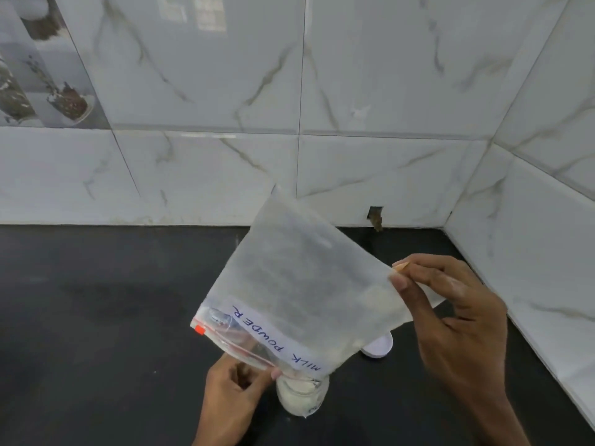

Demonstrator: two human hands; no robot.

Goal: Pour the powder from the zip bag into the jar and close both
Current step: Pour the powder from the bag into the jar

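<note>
Left hand (233, 392) near centre, fingers pinching zip-bag mouth beside jar (301, 395). Jar upright on dark desk (96, 317), white powder inside, bag mouth touching its rim. Zip bag (299, 284) upended, labelled "MILK POWDER". Right hand (450, 317) pinching raised bag corner. White lid (380, 347) on desk behind bag. Marble tile wall (354, 91) farthest.

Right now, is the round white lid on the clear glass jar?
No, the round white lid lies on the black counter, apart from the clear glass jar.
</note>
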